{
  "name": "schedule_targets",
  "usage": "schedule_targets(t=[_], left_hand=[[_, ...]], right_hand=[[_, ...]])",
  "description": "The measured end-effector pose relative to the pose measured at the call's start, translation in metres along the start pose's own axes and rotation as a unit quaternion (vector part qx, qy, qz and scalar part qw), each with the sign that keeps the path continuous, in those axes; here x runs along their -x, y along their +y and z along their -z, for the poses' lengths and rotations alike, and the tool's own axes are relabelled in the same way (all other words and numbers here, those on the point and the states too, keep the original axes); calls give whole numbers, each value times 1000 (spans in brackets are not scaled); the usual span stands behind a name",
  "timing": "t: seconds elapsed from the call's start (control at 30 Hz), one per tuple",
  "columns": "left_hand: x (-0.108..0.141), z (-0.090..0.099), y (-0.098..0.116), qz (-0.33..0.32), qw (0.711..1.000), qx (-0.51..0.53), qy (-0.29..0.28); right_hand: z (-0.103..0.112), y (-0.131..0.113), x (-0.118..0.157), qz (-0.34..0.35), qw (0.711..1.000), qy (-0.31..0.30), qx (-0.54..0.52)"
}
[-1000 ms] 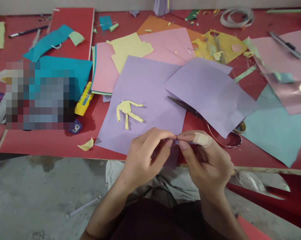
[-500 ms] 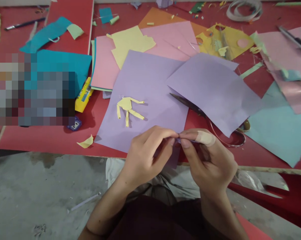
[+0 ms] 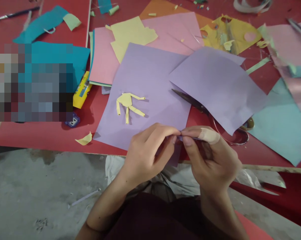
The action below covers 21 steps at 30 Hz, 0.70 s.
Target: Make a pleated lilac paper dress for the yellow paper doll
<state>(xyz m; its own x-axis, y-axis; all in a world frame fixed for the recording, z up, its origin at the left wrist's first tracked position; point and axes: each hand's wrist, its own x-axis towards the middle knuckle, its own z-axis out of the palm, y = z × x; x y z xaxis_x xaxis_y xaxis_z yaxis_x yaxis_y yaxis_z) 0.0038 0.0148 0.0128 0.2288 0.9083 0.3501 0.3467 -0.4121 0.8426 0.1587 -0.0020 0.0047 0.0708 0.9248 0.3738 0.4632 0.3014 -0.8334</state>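
Observation:
Between the thumb and fingertips of my left hand (image 3: 149,146) is one end of a thin piece of purple paper (image 3: 181,137). My right hand (image 3: 214,155), with a bandage around one finger, pinches the same piece right beside it. Most of that piece is hidden by my fingers. Just beyond my hands lies a large purple sheet (image 3: 150,73), and on it rests a headless yellow paper figure (image 3: 125,100) with rolled arms and legs. Scissors (image 3: 200,106) lie to the right, partly under a second purple sheet (image 3: 215,80).
A yellow box (image 3: 82,91) and a small dark-blue object (image 3: 72,120) lie at the left, near a blurred-out patch. Pink sheets (image 3: 104,53), a torn yellow sheet (image 3: 132,33), a light-blue sheet (image 3: 283,123) and a tape roll (image 3: 253,6) cover the red table (image 3: 110,146).
The view has shifted slightly, so things on the table appear a little higher. Both hands keep their pinch on the purple paper, with the fingertips barely moved.

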Motion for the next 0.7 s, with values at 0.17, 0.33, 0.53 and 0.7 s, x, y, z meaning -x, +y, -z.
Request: schedule_targets(t=[0.17,0.33,0.53,0.7], left_hand=[[0,0,0,-10,1000,-5,4],[1,-1,0,-4,1000,-13,4],[1,-1,0,-8,1000,-19,4],[2,-1,0,-14,999,-30,6]], right_hand=[[0,-1,-1,5,1000,5,-1],[0,-2,-2,10,1000,0,11],[1,-2,-2,19,1000,-2,24],[1,-2,-2,23,999,-3,49]])
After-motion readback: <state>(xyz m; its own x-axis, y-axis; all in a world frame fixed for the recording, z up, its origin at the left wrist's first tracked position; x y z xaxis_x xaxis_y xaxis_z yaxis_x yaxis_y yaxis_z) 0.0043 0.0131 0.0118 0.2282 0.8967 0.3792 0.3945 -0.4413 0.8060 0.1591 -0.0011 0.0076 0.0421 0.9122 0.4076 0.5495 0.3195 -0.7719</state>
